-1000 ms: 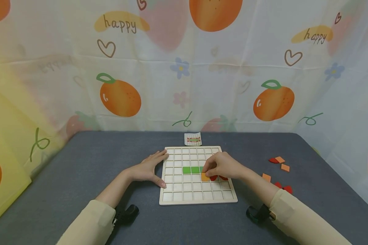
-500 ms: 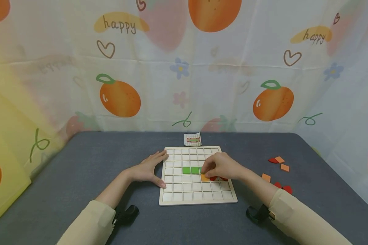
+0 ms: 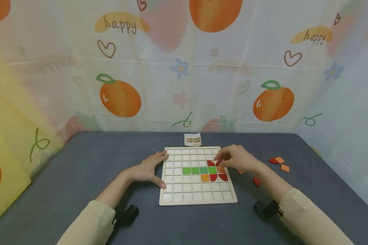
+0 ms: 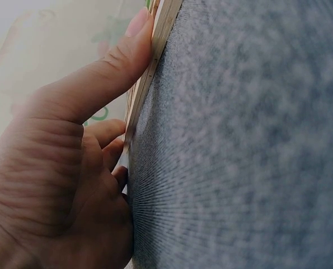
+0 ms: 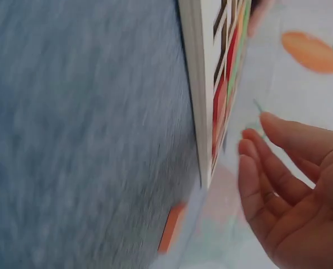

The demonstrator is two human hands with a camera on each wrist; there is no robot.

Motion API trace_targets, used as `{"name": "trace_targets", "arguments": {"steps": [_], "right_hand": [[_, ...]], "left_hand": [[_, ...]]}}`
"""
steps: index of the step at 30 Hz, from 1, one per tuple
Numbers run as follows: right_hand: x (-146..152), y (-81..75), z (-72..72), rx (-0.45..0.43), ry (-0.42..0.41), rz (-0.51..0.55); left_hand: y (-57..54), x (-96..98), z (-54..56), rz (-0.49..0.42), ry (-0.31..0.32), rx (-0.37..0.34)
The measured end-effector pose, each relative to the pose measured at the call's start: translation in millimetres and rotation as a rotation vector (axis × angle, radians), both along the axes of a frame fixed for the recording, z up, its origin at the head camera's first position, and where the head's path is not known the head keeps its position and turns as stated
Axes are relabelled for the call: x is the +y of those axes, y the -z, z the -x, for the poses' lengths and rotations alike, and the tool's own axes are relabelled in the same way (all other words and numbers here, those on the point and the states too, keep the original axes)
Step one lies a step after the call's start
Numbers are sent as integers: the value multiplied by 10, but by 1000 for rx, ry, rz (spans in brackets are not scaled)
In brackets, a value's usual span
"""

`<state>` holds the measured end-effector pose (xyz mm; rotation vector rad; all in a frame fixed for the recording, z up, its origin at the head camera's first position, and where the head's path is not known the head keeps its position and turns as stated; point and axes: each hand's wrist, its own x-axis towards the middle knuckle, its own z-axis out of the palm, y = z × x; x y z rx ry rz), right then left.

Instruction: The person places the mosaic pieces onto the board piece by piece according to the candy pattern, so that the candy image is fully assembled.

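A wooden grid board (image 3: 178,197) lies on the table with coloured tiles in its cells. Green squares (image 3: 195,170) form a row. Below them sit a yellow-orange square (image 3: 205,178) and red curved tiles (image 3: 223,177); more red tiles (image 3: 210,163) lie above the row. My left hand (image 3: 147,169) rests along the board's left edge, fingers spread, its thumb (image 4: 127,53) against the rim in the left wrist view. My right hand (image 3: 238,158) hovers over the board's right edge, partly covering an orange tile (image 3: 220,169). In the right wrist view its fingers are relaxed and hold nothing.
A small pattern card (image 3: 192,139) lies behind the board. To the right are loose orange squares (image 3: 285,167) and red tiles (image 3: 256,181), with another orange tile (image 3: 241,171) half behind the right hand. A printed curtain (image 3: 159,92) hangs behind the table.
My right hand has lifted off the yellow-orange square and moved right and back, uncovering green and red tiles on the board. The left hand stays where it was.
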<state>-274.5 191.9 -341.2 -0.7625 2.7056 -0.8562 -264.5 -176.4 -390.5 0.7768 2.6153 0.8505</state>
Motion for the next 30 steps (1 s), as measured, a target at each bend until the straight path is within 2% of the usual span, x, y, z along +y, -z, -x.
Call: {"name": "trace_targets", "arguments": {"steps": [6, 14, 24, 30], "right_hand": [[304, 25, 107, -46, 15, -81], [645, 56, 182, -189, -7, -65], [730, 121, 181, -291, -42, -10], [741, 159, 159, -307, -61, 23]], "left_hand": [[10, -3, -1, -1, 0, -2], [6, -4, 1, 0, 3, 3], [10, -2, 15, 1, 2, 7], [8, 2, 7, 2, 5, 9]]}}
